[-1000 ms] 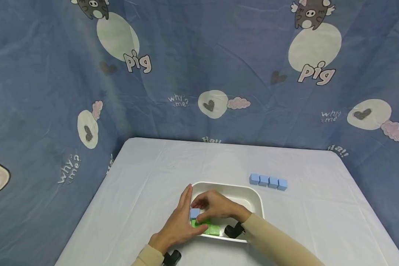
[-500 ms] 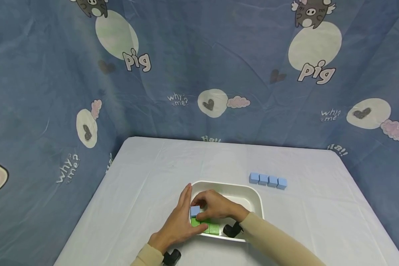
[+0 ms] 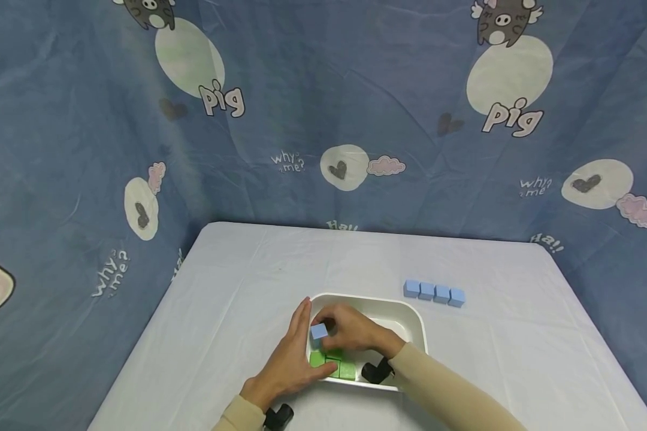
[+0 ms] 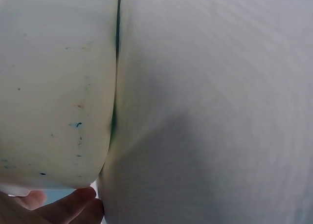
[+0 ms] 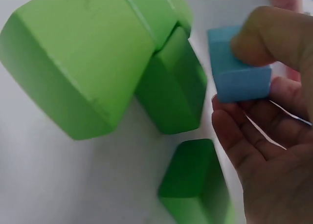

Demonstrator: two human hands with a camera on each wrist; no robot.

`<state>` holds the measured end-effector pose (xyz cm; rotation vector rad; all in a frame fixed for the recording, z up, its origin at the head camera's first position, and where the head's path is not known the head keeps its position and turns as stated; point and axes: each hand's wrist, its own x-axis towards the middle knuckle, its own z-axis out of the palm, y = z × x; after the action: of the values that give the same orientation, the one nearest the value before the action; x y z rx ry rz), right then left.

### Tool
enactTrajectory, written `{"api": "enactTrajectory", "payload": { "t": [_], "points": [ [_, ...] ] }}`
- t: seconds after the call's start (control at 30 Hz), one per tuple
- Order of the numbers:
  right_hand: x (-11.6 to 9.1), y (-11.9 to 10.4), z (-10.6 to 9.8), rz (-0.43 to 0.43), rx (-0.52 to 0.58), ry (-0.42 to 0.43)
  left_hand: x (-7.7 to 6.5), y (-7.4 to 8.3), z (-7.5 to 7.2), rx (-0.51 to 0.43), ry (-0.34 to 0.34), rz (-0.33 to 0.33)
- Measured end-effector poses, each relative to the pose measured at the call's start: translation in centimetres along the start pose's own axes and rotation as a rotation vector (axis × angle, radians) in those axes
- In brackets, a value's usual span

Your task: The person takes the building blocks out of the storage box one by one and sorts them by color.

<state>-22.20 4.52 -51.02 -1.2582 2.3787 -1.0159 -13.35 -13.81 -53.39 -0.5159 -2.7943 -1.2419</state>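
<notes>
Right hand [image 3: 351,329] held a blue cube [image 3: 319,331] at the left end of a white tray [image 3: 380,299]

The cube was pinched between the right hand's thumb [image 5: 257,38] and fingers, tilted, inside the tray's left wall and just beyond some green blocks [image 3: 347,371]. Whether it touched the tray floor could not be told. From the right wrist, several of those blocks stood close together, while one lay a little apart, near the curled fingers; the cube stood clear of them in that view.

The left hand [image 3: 288,366] lay against the tray's left side, its fingers long and extended along the outside and its thumb spread wide over the near edge, beside the green blocks. The left wrist view showed fingertips at the tray's pale, speckled outer side, next to the white cloth [image 4: 210,87].

Four more blue cubes [image 3: 434,293] sat in a row on the bench [image 3: 248,287], past the tray's far right corner and well apart from both hands. The cloth covered the bench. Beige sleeves [image 3: 447,389] reached in from the near side, and a black device [image 3: 376,372] showed at the right wrist. Behind, a blue curtain [image 3: 280,72] bore pigs, hearts and lettering.
</notes>
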Motion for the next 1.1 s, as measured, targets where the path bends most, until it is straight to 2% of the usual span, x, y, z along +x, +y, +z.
{"api": "enactTrajectory", "payload": {
  "t": [0.27,0.57,0.9,1.1],
  "points": [
    [-0.3,-0.4,-1.4,0.005,0.114,0.054,0.2,-0.1,0.2,-0.013,0.007,0.015],
    [-1.4,-1.2,-3.6,0.053,0.260,0.124,0.4,-0.1,0.0,-0.045,-0.010,-0.029],
    [-2.6,-1.3,-4.9,0.098,0.265,0.188,0.3,-0.1,0.1,-0.057,0.007,-0.038],
    [-3.5,-1.4,-6.1,0.096,0.260,0.215,0.1,-0.1,0.1,-0.064,0.004,-0.060]
  ]
}}
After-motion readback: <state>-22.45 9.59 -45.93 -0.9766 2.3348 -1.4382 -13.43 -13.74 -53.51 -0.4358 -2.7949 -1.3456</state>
